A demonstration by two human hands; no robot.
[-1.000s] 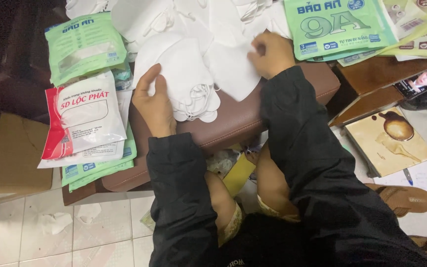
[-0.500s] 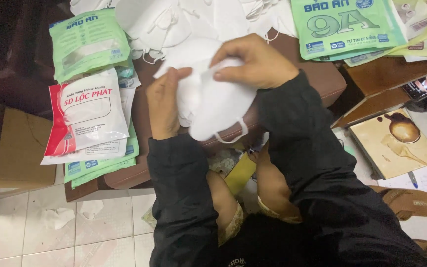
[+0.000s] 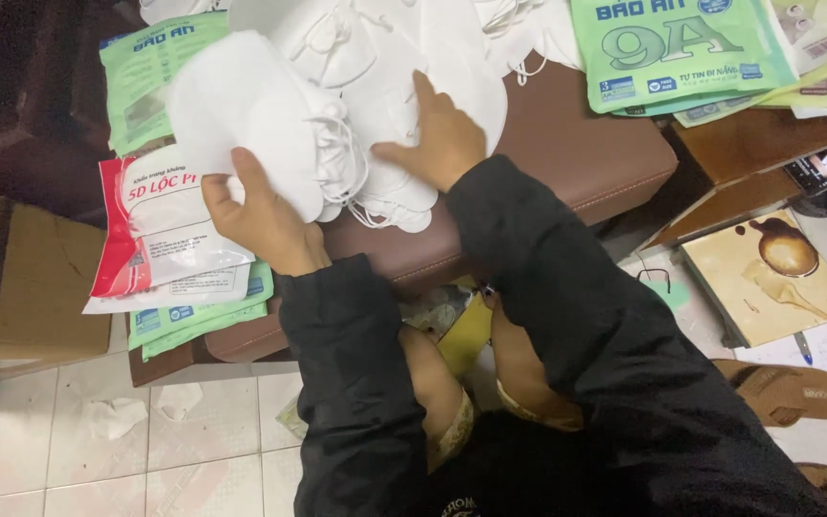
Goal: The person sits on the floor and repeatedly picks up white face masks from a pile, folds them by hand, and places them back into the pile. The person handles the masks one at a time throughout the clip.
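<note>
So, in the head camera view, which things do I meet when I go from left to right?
Cardboard box → red-and-white mask packet → left hand holding a stack of white face masks → right hand → large green mask packet → book with coffee picture.

The masks (image 3: 270, 105) are white. The seat (image 3: 567, 153) is brown. The packs (image 3: 681, 48) are green. One pack (image 3: 160, 230) is red and white. The sleeves (image 3: 567, 316) are black.

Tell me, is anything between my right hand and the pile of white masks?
Nothing visible: the right hand lies flat on the mask pile, while the left hand holds a stack of masks.
</note>
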